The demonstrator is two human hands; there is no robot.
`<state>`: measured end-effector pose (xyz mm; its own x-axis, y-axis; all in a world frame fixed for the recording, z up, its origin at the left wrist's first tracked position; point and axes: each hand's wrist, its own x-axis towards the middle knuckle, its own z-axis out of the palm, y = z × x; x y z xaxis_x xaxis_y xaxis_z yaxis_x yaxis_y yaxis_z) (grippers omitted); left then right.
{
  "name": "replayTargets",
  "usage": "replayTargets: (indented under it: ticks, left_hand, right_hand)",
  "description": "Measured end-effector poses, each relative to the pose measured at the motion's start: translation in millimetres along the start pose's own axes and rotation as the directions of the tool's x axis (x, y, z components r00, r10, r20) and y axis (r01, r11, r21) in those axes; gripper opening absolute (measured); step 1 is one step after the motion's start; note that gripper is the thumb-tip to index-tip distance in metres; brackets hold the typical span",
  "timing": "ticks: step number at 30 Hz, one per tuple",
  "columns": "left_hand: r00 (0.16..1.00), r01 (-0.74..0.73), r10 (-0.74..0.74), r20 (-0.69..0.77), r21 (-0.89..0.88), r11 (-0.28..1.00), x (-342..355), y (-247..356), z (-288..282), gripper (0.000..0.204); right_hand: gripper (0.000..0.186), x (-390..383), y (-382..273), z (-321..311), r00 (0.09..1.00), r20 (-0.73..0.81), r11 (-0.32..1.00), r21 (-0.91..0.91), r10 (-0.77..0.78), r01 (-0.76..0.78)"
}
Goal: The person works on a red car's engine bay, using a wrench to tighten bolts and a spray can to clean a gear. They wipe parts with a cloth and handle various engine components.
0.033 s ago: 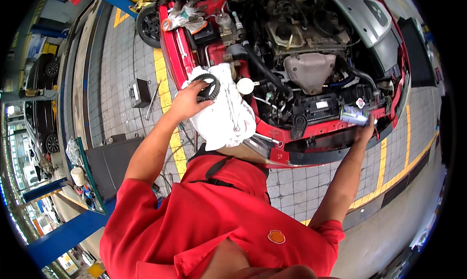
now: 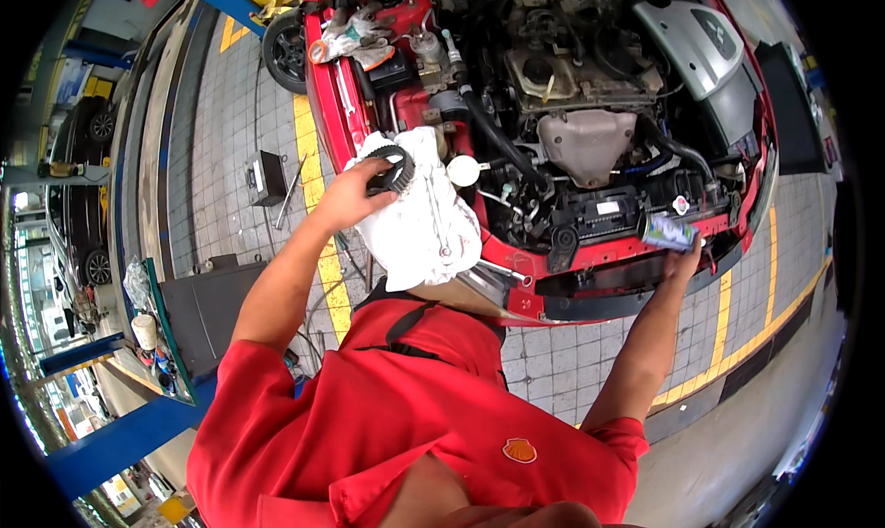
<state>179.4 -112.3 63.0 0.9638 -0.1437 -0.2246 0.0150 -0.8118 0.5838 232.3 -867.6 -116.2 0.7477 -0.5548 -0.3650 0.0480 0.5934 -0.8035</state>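
Note:
My left hand (image 2: 346,198) is closed around the near side of a black toothed ring (image 2: 395,167); whether it is a pulley or a belt loop I cannot tell. The ring rests on a white cloth (image 2: 406,252) spread over the front left corner of a red car. A long silver wrench (image 2: 439,219) lies on the cloth to the right of that hand. At the car's front edge, my right hand (image 2: 682,259) grips the lower end of a blue-green spray can (image 2: 668,233), tilted over the front panel. A second wrench (image 2: 502,271) lies by the cloth's right edge.
The engine (image 2: 572,76) is exposed, with a silver cover (image 2: 696,44) at its right. Work gloves (image 2: 355,41) lie on the left fender (image 2: 343,113). A black box (image 2: 265,178) and a metal bar (image 2: 291,192) are on the tiled floor. Left stands a tool cart (image 2: 207,311).
The spray can and my right hand have shifted slightly towards me and left, and the can's tilt differs. My left hand keeps its hold on the toothed ring. The whole view has moved a little.

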Motion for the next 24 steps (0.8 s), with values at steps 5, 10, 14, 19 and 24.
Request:
replayTargets:
  ticks: [5, 10, 14, 19, 24]
  left_hand:
    - [0.976, 0.218, -0.191, 0.105, -0.493, 0.842, 0.3, -32.9, -19.8, 0.050]
    - [0.962, 0.229, -0.219, 0.166, -0.924, 0.306, 11.4, -64.7, -34.9, 0.041]
    - [0.940, 0.114, -0.319, 0.118, -0.993, -0.030, 12.3, -70.5, -40.2, 0.045]
    - [0.968, 0.002, -0.249, -0.013, -0.998, 0.063, 29.8, -57.5, -75.0, 0.045]
    - [0.888, -0.264, -0.152, -0.434, -0.751, 0.605, 128.7, -62.7, -130.6, 0.039]
  right_hand:
    - [0.051, -38.0, 38.0, 53.5, 0.987, -0.159, 0.999, -0.037, -0.018, 0.013]
    - [0.056, -27.5, 57.0, 61.1, 0.914, -0.263, 0.895, -0.404, -0.308, 0.186]
    - [0.060, -26.1, 59.5, 55.2, 0.887, -0.241, 0.839, -0.487, -0.394, 0.241]
    - [0.065, -58.9, 43.7, 64.4, 0.926, -0.276, 0.927, -0.342, -0.257, 0.155]
    - [0.052, -120.8, 38.9, 45.3, 0.798, -0.248, 0.729, -0.609, -0.549, 0.312]
